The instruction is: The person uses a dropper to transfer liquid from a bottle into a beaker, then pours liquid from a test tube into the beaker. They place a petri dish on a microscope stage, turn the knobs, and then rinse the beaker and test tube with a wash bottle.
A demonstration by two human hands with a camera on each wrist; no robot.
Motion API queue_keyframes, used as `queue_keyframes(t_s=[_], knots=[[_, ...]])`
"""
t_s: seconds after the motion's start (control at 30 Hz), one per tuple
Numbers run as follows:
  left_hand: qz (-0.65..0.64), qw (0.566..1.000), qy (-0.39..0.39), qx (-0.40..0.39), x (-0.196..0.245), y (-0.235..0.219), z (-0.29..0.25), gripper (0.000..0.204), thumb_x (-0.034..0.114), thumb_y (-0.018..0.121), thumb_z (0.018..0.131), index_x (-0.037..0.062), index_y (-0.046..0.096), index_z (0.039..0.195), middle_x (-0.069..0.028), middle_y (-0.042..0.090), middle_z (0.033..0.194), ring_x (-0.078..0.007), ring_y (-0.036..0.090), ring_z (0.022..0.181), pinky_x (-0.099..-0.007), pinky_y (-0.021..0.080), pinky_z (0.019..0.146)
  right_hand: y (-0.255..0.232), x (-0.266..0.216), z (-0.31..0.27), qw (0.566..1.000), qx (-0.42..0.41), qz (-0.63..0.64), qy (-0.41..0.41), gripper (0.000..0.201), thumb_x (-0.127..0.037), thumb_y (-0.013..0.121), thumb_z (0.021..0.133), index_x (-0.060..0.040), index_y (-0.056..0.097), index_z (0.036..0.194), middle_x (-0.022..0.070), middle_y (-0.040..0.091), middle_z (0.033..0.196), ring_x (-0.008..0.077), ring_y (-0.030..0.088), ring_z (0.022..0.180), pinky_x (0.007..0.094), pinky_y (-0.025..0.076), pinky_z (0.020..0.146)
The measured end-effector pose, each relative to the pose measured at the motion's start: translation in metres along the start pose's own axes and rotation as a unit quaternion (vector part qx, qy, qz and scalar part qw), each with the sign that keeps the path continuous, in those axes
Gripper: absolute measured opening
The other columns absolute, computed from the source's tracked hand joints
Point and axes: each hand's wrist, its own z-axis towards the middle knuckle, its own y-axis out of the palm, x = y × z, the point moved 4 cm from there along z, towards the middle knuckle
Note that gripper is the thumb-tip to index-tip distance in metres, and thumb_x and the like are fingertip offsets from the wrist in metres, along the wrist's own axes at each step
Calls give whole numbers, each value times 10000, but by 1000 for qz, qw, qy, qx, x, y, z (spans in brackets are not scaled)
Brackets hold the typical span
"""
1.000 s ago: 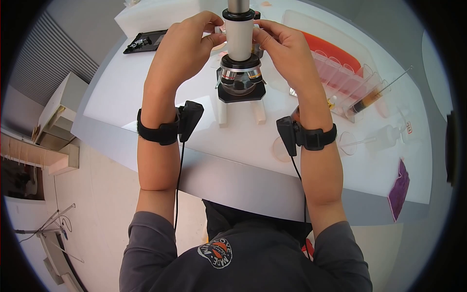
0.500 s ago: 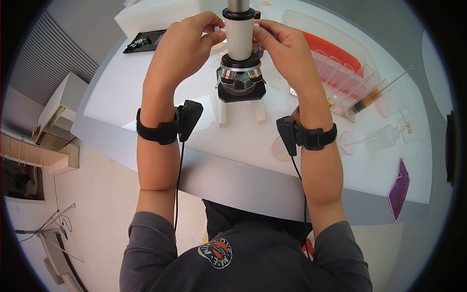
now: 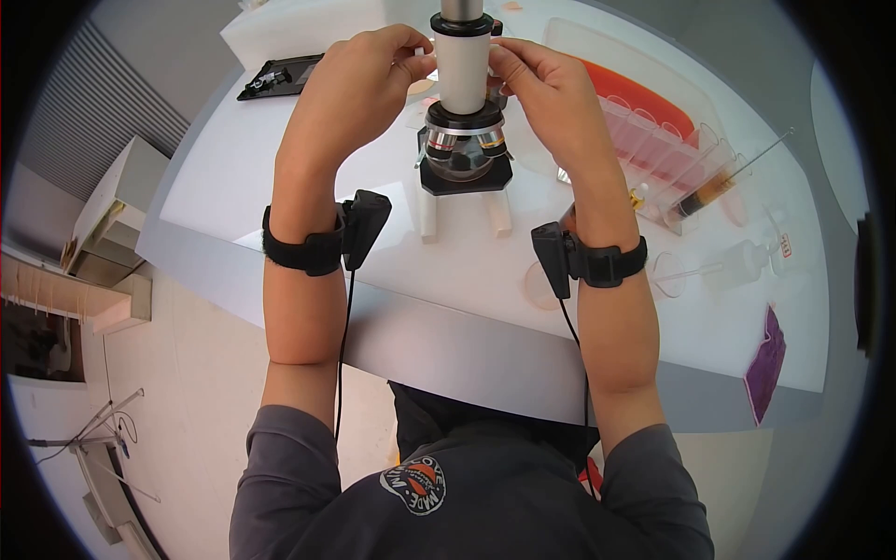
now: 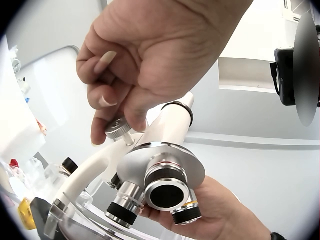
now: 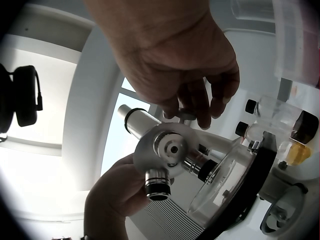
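A white microscope (image 3: 462, 75) with a black stage (image 3: 464, 175) stands on the table, my hands at either side of its tube. My left hand (image 3: 359, 93) pinches a ridged silver focus knob (image 4: 118, 128) between thumb and forefinger, as the left wrist view shows. On the opposite side, my right hand (image 3: 553, 98) holds the matching knob (image 5: 187, 114) by thumb and forefinger, its other fingers loosely bent. Below the tube, the round nosepiece carries objective lenses (image 4: 166, 174) over the stage. From the head view, the tube and fingers hide both knobs.
On the right stand a rack of clear tubes (image 3: 644, 145), a cylinder of brown liquid (image 3: 707, 193) and a clear bottle (image 3: 737, 266). A purple cloth (image 3: 765, 366) lies near the right edge. A black tray (image 3: 280, 78) and white foam block (image 3: 280, 33) are at back left.
The left thumb and forefinger have shifted slightly at the knob, and the white bit that showed between them is now covered. The right fingers have moved a little; the microscope stays in place.
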Motion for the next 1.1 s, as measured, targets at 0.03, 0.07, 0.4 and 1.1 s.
queue_keyframes(t_s=[0.03,0.07,0.4,1.1], knots=[[-1,1000,1,0,0,0,0,263,179,610,971,-44,652,1103,-208,729,990,-299,704,916,-359,519,819,0,0,0,1000,0,3,-1,342,-295,601,994,-25,709,1174,128,733,957,205,703,912,295,554,828],[-2,1000,1,-1,-1,1,0,266,182,607,972,-46,653,1102,-208,730,985,-299,703,913,-358,518,815,0,1,0,1000,0,4,0,344,-298,603,993,-25,709,1173,127,733,957,204,702,912,295,554,827],[-8,1000,4,-1,-3,0,0,294,206,608,976,-44,661,1122,-194,735,956,-265,691,858,-343,511,773,0,-2,-1,1000,-1,4,3,363,-316,607,992,-18,705,1173,126,733,961,204,705,920,294,556,829],[-143,987,-37,-63,-13,-1,0,397,286,627,981,-28,670,1219,-41,685,900,-111,496,754,-265,447,705,-2,-4,-1,1000,2,-20,2,348,-283,598,990,-7,701,1174,136,739,983,217,709,926,295,544,833]])
